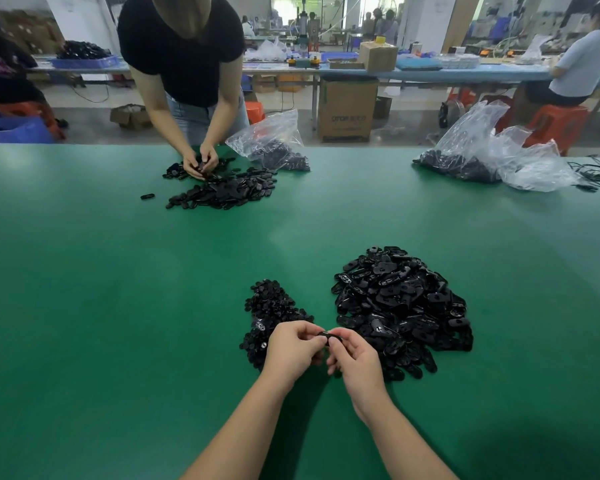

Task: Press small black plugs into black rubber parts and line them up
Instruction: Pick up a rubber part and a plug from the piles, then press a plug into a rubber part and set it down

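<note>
My left hand [293, 348] and my right hand [354, 358] meet above the green table [118, 306], fingers curled. Between the fingertips of both hands sits one black rubber part [328, 337], mostly hidden by my fingers. Whether a plug is in it cannot be seen. A heap of small black plugs [271, 313] lies just behind my left hand. A bigger heap of oval black rubber parts [402, 306] lies behind and to the right of my right hand.
Across the table a person in a black shirt [184, 50] handles parts over another black pile [222, 190]. Clear plastic bags of parts lie at the far edge, one at the middle [271, 140] and others at the right [492, 157]. Cables [596, 174] trail at the far right.
</note>
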Demonstrator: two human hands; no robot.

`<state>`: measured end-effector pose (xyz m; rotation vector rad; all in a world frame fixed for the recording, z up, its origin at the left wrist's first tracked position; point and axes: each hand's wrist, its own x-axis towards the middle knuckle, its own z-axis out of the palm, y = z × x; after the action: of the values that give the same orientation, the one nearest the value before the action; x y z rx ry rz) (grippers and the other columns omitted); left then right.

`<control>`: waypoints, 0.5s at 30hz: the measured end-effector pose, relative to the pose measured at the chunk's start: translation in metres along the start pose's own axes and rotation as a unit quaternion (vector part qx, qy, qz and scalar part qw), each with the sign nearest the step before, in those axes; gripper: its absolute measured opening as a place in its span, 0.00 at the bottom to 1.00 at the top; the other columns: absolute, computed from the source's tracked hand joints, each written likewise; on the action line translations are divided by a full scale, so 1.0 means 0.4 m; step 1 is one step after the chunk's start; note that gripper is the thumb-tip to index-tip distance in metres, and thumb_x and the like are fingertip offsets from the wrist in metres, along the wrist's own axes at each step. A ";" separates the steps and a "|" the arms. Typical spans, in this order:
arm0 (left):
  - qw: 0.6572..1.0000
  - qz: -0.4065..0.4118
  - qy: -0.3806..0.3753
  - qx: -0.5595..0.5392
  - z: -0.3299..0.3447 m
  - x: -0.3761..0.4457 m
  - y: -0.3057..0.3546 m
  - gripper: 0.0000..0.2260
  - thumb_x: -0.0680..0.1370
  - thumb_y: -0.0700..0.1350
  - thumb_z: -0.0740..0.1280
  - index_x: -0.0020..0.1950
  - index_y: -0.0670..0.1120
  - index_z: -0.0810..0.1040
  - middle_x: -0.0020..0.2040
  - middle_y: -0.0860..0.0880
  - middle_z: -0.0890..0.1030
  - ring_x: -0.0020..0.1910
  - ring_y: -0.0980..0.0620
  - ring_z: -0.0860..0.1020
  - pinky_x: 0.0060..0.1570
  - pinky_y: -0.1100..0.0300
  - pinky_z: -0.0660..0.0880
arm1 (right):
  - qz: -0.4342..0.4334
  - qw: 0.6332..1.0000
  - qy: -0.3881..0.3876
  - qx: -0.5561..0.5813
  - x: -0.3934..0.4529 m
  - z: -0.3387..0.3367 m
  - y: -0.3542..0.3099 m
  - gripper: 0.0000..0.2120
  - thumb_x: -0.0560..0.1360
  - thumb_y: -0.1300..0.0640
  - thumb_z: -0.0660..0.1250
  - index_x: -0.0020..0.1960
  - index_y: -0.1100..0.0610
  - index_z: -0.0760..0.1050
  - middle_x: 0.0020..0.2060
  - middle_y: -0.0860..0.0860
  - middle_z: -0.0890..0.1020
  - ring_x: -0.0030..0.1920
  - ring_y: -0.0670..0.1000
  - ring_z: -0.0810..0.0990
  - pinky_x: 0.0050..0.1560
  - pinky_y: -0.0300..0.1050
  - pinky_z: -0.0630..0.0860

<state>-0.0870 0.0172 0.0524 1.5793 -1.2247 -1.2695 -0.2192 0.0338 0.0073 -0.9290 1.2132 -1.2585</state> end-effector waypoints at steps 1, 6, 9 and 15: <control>1.000 0.000 0.001 0.005 0.000 -0.001 0.000 0.04 0.75 0.36 0.73 0.44 0.44 0.85 0.35 0.46 0.84 0.32 0.52 0.83 0.36 0.57 0.81 | 0.001 1.000 0.001 -0.002 0.001 0.000 0.001 0.06 0.81 0.67 0.66 0.54 0.60 0.80 0.33 0.53 0.81 0.31 0.47 0.77 0.32 0.40 0.75; 0.999 0.007 0.013 0.052 -0.001 -0.006 0.003 0.02 0.74 0.39 0.73 0.44 0.45 0.84 0.35 0.47 0.84 0.31 0.51 0.82 0.38 0.52 0.83 | 0.003 1.000 0.003 -0.005 -0.001 0.000 0.002 0.07 0.80 0.67 0.66 0.53 0.58 0.81 0.34 0.52 0.82 0.32 0.47 0.77 0.32 0.41 0.76; 0.994 0.014 0.019 0.107 -0.003 -0.009 0.011 0.01 0.74 0.42 0.73 0.44 0.47 0.83 0.36 0.49 0.85 0.30 0.53 0.82 0.33 0.60 0.78 | -0.002 1.000 0.001 -0.010 -0.005 0.002 0.000 0.08 0.80 0.67 0.66 0.52 0.57 0.82 0.33 0.53 0.81 0.32 0.47 0.76 0.32 0.40 0.75; 0.988 0.017 0.033 0.150 0.002 -0.013 0.019 0.03 0.73 0.43 0.74 0.41 0.48 0.81 0.37 0.49 0.84 0.35 0.50 0.84 0.35 0.58 0.80 | -0.004 1.000 -0.003 -0.024 -0.010 0.005 -0.003 0.09 0.80 0.66 0.66 0.50 0.55 0.83 0.36 0.54 0.83 0.31 0.48 0.75 0.33 0.41 0.75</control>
<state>-0.0895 0.0205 0.0606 1.7884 -1.4463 -1.0384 -0.2172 0.0374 0.0095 -0.9730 1.2413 -1.2365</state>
